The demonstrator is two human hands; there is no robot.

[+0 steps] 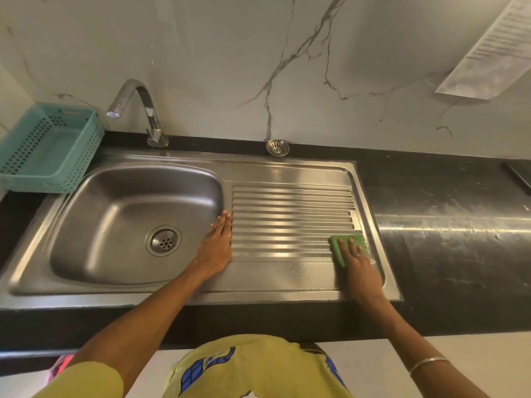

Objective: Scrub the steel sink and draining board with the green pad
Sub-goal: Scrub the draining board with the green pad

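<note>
The steel sink bowl sits at the left, with a round drain in its floor. To its right lies the ribbed draining board. My right hand presses the green pad flat against the board's near right corner, fingers straight on top of it. My left hand rests flat, fingers straight and together, on the steel strip between the bowl and the ribs.
A chrome tap stands behind the bowl. A teal plastic basket sits at the far left. A loose steel strainer lies by the marble wall. Black countertop extends to the right. A printed paper hangs on the wall.
</note>
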